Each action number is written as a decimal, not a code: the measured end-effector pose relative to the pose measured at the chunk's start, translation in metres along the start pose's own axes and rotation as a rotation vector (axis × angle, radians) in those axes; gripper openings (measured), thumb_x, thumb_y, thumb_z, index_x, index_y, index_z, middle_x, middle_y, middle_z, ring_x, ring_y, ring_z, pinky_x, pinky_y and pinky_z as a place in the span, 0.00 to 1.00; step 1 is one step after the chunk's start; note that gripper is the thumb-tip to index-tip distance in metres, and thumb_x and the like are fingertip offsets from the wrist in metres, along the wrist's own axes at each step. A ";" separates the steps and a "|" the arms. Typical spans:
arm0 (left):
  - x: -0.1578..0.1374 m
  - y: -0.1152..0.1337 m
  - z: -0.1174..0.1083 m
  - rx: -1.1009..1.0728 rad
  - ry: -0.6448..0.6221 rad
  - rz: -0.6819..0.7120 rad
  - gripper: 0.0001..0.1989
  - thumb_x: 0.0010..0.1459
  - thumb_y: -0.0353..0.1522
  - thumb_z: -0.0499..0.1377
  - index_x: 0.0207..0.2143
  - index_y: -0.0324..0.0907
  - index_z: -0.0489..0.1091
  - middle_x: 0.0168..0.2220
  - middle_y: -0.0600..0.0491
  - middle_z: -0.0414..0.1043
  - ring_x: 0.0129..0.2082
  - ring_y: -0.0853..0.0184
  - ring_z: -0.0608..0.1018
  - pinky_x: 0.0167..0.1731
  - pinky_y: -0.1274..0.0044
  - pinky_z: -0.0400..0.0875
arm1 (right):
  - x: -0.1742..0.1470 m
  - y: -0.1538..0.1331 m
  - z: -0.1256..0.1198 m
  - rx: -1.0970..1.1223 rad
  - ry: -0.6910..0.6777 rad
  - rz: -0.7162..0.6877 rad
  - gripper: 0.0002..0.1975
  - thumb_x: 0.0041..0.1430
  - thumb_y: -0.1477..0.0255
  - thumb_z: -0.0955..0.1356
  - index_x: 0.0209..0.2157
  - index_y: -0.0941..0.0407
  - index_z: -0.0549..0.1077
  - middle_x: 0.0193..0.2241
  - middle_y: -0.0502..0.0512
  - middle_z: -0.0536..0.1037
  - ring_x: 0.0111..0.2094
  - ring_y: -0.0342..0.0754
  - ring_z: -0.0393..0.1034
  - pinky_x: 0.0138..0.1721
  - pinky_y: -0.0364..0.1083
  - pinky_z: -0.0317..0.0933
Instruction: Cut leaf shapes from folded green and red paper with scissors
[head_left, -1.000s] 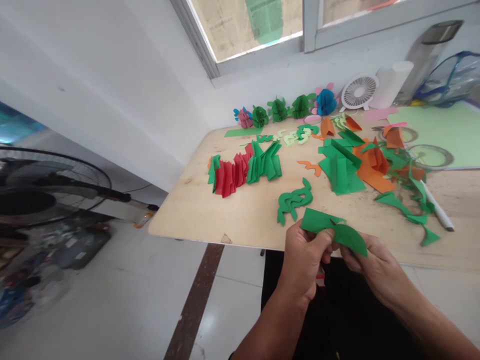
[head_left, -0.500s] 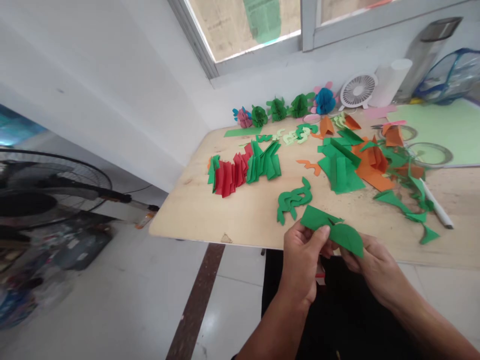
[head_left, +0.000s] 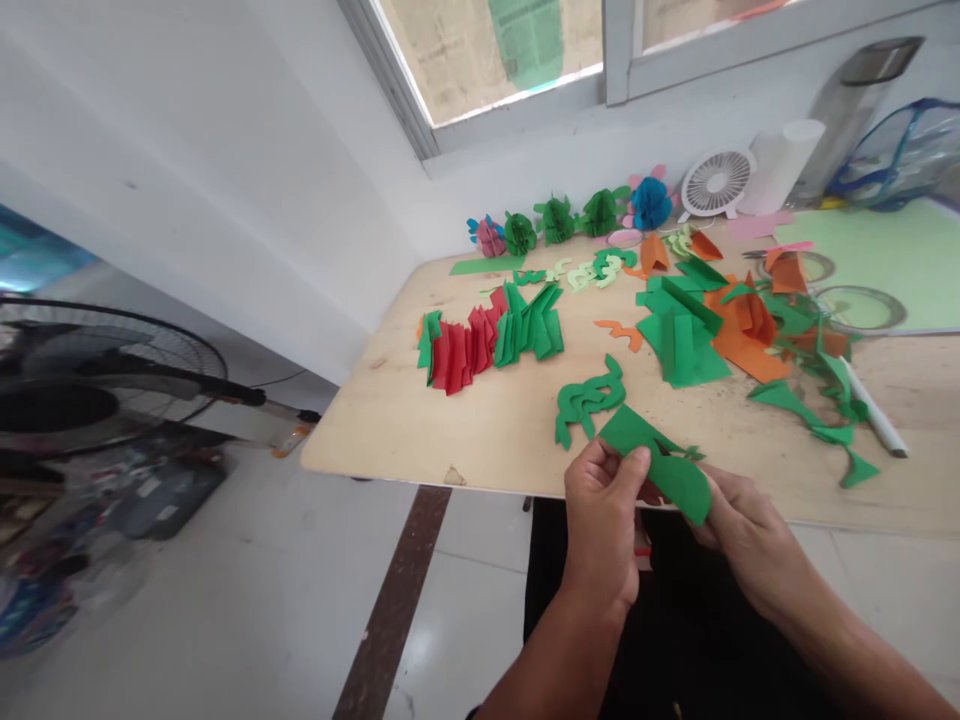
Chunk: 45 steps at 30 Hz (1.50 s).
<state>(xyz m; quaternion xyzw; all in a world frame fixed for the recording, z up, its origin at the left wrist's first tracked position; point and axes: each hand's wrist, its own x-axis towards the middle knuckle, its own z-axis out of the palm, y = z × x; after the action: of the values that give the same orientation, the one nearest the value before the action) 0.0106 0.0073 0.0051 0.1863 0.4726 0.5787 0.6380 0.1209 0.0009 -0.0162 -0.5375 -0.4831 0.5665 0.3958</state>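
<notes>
My left hand (head_left: 606,500) pinches a folded piece of green paper (head_left: 637,440), thumb on top, above the table's front edge. The paper has a straight-edged left end, a deep cut in its far side and a rounded right part. My right hand (head_left: 739,515) is closed at that rounded end, its thumb against the paper. Some of its fingers are hidden behind the sheet, so I cannot see whether they hold anything else. A small green strip sticks out beyond the cut. Just past my left hand lie wavy green paper cutouts (head_left: 589,395).
Red folded papers (head_left: 454,355) and green folded papers (head_left: 529,325) stand on the wooden table (head_left: 375,420). Green sheets (head_left: 679,340), orange paper (head_left: 750,345), scraps and a white pen (head_left: 874,410) lie rightward. Paper figures (head_left: 556,218) and a small fan (head_left: 718,183) line the wall.
The green paper has turned and tilted in my hands, its rounded end now lower and further left. The narrow strip beyond the cut stands further out. My right hand shifted slightly.
</notes>
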 end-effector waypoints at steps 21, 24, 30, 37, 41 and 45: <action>0.006 0.006 0.000 0.045 -0.081 0.034 0.04 0.49 0.28 0.61 0.25 0.37 0.68 0.21 0.57 0.68 0.20 0.77 0.67 0.22 0.83 0.63 | 0.002 0.002 0.000 0.130 -0.062 0.056 0.25 0.56 0.48 0.62 0.21 0.55 0.62 0.18 0.43 0.48 0.20 0.40 0.37 0.18 0.42 0.34; 0.005 0.006 0.000 0.063 -0.064 0.031 0.04 0.48 0.29 0.62 0.25 0.37 0.69 0.22 0.56 0.68 0.20 0.77 0.67 0.21 0.83 0.63 | 0.001 0.001 -0.001 0.123 -0.062 0.071 0.26 0.56 0.47 0.62 0.22 0.56 0.63 0.18 0.42 0.47 0.19 0.39 0.36 0.18 0.42 0.33; 0.007 0.006 0.000 0.054 -0.041 0.010 0.06 0.46 0.30 0.63 0.24 0.37 0.68 0.22 0.55 0.70 0.21 0.75 0.69 0.25 0.82 0.65 | 0.000 0.004 -0.003 0.041 -0.057 0.069 0.26 0.57 0.46 0.61 0.20 0.54 0.59 0.17 0.42 0.48 0.19 0.40 0.39 0.18 0.42 0.35; 0.008 0.006 0.000 0.061 -0.030 0.014 0.06 0.45 0.30 0.64 0.23 0.38 0.68 0.22 0.56 0.69 0.21 0.76 0.69 0.25 0.83 0.65 | -0.001 0.004 0.000 0.032 -0.035 0.064 0.26 0.57 0.47 0.60 0.19 0.54 0.57 0.17 0.43 0.49 0.18 0.40 0.39 0.18 0.42 0.36; 0.008 0.005 0.000 0.063 -0.030 0.021 0.05 0.46 0.29 0.63 0.24 0.37 0.69 0.22 0.57 0.69 0.22 0.76 0.69 0.26 0.83 0.65 | -0.002 0.008 0.002 0.068 -0.036 0.072 0.25 0.59 0.48 0.60 0.20 0.54 0.58 0.17 0.43 0.48 0.19 0.40 0.38 0.18 0.43 0.35; 0.008 0.006 -0.003 0.098 -0.047 0.031 0.06 0.47 0.29 0.63 0.24 0.37 0.67 0.22 0.57 0.69 0.21 0.76 0.68 0.25 0.83 0.63 | -0.004 0.007 0.002 0.065 -0.035 0.058 0.25 0.60 0.51 0.60 0.19 0.54 0.59 0.17 0.43 0.49 0.19 0.40 0.40 0.18 0.43 0.37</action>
<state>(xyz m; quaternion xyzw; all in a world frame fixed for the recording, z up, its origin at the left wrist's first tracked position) 0.0039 0.0157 0.0053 0.2382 0.4823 0.5603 0.6299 0.1200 -0.0048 -0.0227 -0.5283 -0.4557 0.6022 0.3881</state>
